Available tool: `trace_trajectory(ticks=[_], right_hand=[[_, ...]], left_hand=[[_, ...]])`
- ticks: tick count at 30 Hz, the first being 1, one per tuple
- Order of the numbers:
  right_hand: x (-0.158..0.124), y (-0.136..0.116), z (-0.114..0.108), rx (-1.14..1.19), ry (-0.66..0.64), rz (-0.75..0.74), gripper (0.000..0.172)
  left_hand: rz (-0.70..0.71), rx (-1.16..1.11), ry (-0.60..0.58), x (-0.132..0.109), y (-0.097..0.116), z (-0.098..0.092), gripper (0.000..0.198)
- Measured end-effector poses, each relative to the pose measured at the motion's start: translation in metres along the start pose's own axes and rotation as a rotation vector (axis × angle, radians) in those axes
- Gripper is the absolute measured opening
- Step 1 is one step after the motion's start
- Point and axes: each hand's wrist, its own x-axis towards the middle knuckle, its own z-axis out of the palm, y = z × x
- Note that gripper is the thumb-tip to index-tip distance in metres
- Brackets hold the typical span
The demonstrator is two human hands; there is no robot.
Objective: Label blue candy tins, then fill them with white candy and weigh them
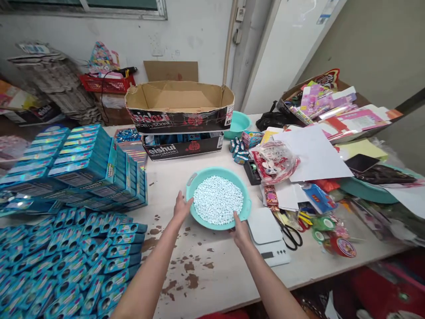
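Basin: a shallow round teal plastic basin (pixel 247 203) sits at the centre of the frame on the worktop (pixel 202 261), open face up.
Contents: a heap of small pale blue-white pellets (pixel 218 199), smooth and rounded, fills the bowl almost to the rim and is mounded in the middle.
Axis: the basin is circular, so it has no long axis. A slot handle cut in the rim points to the upper left of the frame.
Left hand: the left hand (pixel 181 207) closes on the rim at the basin's left edge, with the fingers curled over it.
Right hand: the right hand (pixel 239 231) grips the lower right rim, with the thumb on top near the pellets.
Worktop surface: white and flat, worn, with brown chipped patches in the lower centre.
Right of the basin: a white flat digital scale (pixel 265 228) lies just beside the rim, with black-handled scissors (pixel 292 237) next to it.
Left of the frame: glossy teal cardboard packs (pixel 83 161) stand in neat stacks, and more lie loose below them.
Behind: an open brown corrugated cardboard tray (pixel 179 104) stands at upper centre on a second one.
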Motion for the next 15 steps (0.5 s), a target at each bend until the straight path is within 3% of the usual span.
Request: trace_trajectory(ticks=[3, 6, 9, 15], right_hand=[[0.005, 0.001, -0.004, -0.001, 0.002, -0.019, 0.069], [-0.003, 0.004, -0.008, -0.005, 0.013, 0.008, 0.07], [-0.03, 0.019, -0.02, -0.022, -0.02, 0.077, 0.067], [-0.11, 0.08, -0.045, -0.057, -0.126, 0.178, 0.063]], left_hand=[[0.001, 0.035, -0.054, 0.025, 0.014, 0.002, 0.051], [0.001, 0.039, -0.055, 0.01, 0.0, -0.001, 0.045], [0.003, 0.029, -0.016, -0.032, -0.04, -0.006, 0.046], [-0.046, 0.014, 0.09, -0.116, -0.151, -0.029, 0.054]])
